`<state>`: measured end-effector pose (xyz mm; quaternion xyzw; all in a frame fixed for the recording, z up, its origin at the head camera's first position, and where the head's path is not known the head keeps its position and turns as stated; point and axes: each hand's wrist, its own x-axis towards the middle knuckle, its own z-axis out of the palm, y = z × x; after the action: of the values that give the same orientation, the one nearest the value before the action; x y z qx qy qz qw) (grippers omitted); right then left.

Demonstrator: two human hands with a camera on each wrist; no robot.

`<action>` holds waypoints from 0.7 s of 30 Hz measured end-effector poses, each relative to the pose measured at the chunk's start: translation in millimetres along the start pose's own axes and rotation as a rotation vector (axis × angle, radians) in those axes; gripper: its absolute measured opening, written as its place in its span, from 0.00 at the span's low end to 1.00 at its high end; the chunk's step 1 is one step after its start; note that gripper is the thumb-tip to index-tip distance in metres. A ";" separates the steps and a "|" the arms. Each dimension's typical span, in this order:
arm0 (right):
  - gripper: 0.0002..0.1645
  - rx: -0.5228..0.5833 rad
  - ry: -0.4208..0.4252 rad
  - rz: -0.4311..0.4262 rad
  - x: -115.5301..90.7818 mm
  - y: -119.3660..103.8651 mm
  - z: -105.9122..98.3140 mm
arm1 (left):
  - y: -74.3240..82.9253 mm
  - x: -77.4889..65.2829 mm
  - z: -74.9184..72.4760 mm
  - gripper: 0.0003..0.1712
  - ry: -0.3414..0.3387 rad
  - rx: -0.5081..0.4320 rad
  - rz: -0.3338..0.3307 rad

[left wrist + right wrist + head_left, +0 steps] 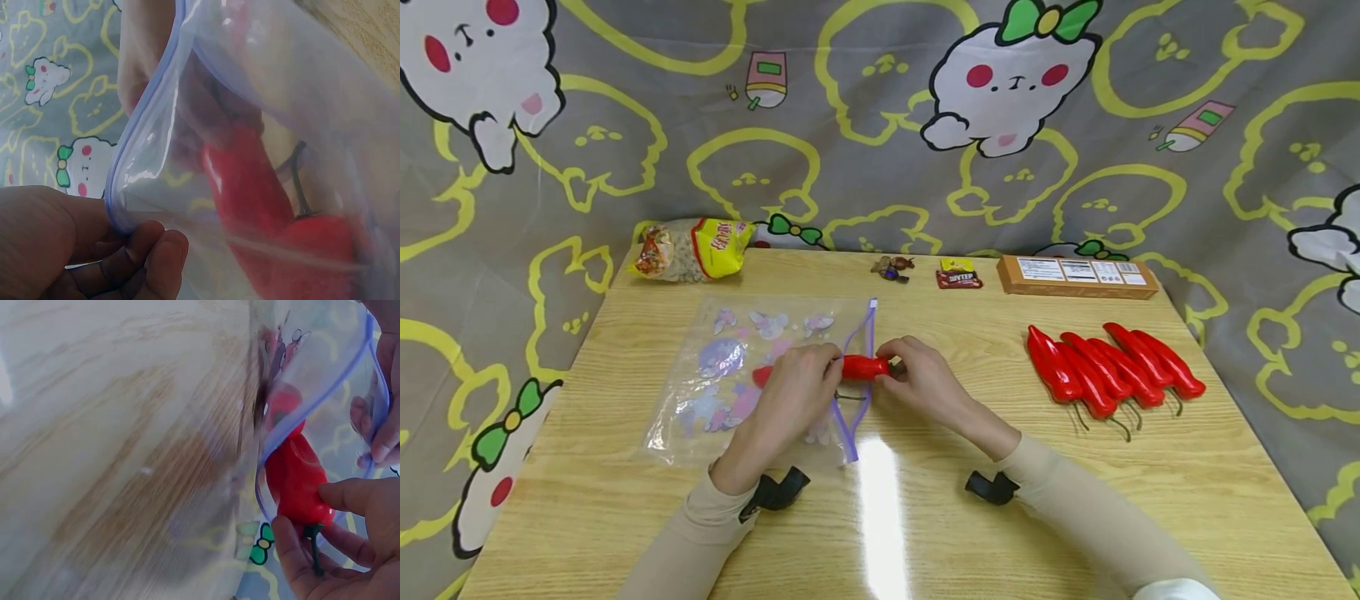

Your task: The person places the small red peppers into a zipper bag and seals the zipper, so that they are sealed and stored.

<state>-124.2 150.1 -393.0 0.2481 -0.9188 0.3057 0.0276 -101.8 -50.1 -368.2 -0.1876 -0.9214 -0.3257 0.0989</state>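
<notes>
A clear zip bag (688, 417) with a purple zip edge and pastel prints lies on the table, its mouth facing right. My left hand (797, 383) pinches the purple edge (119, 162) of the mouth between thumb and fingers, holding it apart. At the mouth, my right hand (921, 379) grips a red pepper (297, 484) by its green stem end. The pepper's front part is inside the bag and its stem end is outside. Another red pepper (322, 250) with a green stem shows through the plastic; my left hand partly covers it in the head view.
Several red peppers (1112, 371) lie in a row at the right. Along the back edge are a yellow snack bag (696, 250), small wrapped pieces (892, 267), red and yellow packets (958, 273) and a long brown box (1077, 277). A patterned cloth (880, 108) hangs behind.
</notes>
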 end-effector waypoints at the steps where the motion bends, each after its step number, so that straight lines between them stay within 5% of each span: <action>1: 0.14 0.027 0.001 0.004 1.6 -0.9 1.7 | 0.1 -0.1 -0.2 0.05 -0.002 -0.002 -0.002; 9: 0.11 0.138 0.042 -0.017 9.9 -5.7 13.7 | -0.6 0.3 -0.4 0.06 -0.003 -0.018 -0.004; 21: 0.12 -0.015 0.005 -0.174 18.5 -18.2 28.8 | -2.0 0.2 -0.8 0.06 0.026 0.020 0.052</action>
<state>-128.9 112.9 -402.7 0.3259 -0.8960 0.2958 0.0584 -102.7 -52.0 -368.6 -0.2063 -0.9180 -0.3162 0.1214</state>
